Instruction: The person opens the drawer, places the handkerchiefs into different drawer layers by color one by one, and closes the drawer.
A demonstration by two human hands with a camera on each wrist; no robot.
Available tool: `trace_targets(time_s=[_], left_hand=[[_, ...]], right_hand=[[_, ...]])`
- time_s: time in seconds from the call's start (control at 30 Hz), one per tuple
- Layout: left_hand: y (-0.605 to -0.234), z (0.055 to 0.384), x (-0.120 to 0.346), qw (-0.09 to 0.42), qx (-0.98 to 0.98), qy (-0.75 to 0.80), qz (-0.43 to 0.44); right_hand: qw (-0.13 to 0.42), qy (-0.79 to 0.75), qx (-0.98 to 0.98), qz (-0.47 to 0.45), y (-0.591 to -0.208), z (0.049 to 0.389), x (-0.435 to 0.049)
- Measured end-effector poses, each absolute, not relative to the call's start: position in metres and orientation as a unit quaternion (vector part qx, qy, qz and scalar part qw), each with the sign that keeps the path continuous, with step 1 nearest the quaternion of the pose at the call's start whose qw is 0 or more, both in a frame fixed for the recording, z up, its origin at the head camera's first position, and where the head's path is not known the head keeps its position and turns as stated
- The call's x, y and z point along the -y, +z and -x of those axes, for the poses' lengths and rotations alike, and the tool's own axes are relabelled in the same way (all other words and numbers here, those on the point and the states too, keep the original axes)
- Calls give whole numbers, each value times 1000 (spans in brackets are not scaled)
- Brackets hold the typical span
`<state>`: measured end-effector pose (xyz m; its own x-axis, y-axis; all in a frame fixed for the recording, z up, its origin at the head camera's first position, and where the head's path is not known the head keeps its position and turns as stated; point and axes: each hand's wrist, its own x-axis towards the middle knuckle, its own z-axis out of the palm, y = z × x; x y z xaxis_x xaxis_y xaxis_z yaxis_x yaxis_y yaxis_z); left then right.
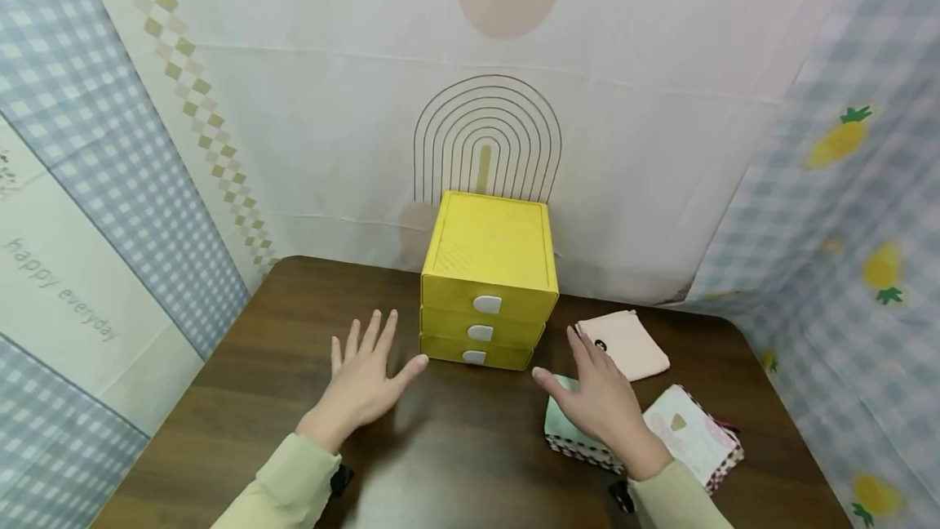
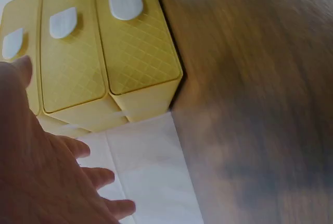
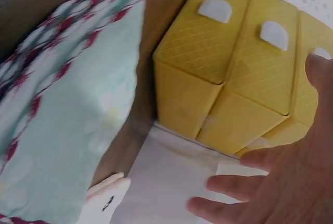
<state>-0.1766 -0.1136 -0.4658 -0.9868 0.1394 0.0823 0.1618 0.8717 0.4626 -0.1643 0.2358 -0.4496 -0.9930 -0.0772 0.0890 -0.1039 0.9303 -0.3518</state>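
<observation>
A yellow cabinet (image 1: pixel 492 239) with three stacked drawers stands at the back middle of the table, its drawers pushed in. Each drawer front carries a white tab handle (image 1: pixel 488 304). My left hand (image 1: pixel 360 386) hovers to the front left of the cabinet, fingers spread and holding nothing. To the front right, my right hand (image 1: pixel 602 398) is also spread and bare, overlapping a folded mint-green cloth (image 3: pixel 88 94) with a checkered edge in the head view. Beyond its fingertips lies a folded pale pink cloth (image 1: pixel 631 345) with a small dark mark.
A stack of folded cloths (image 1: pixel 686 431), white printed on top with checkered trim, lies right of my right wrist. The brown wooden table (image 1: pixel 242 398) backs onto a hanging white printed curtain (image 1: pixel 330 129). Blue checked fabric (image 1: pixel 866 211) hangs along both sides.
</observation>
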Motion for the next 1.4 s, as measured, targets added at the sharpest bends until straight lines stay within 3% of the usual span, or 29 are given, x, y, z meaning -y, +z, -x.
trace_targets(time_s=[0.23, 0.57, 0.9, 1.17, 1.4], left_hand=[[-448, 184, 109, 21, 934, -345, 87], [-423, 195, 99, 37, 848, -519, 101], [-409, 209, 93, 29, 768, -629, 118], [-399, 221, 92, 41, 753, -643, 131], [-390, 240, 82, 20, 743, -663, 83]], right_hand=[[-60, 276, 959, -8, -432, 165, -225], [-146, 532, 834, -19, -422, 169, -203], [-140, 677, 720, -53, -420, 178, -174], [-160, 702, 692, -59, -421, 180, -162], [-187, 710, 674, -80, -415, 182, -158]])
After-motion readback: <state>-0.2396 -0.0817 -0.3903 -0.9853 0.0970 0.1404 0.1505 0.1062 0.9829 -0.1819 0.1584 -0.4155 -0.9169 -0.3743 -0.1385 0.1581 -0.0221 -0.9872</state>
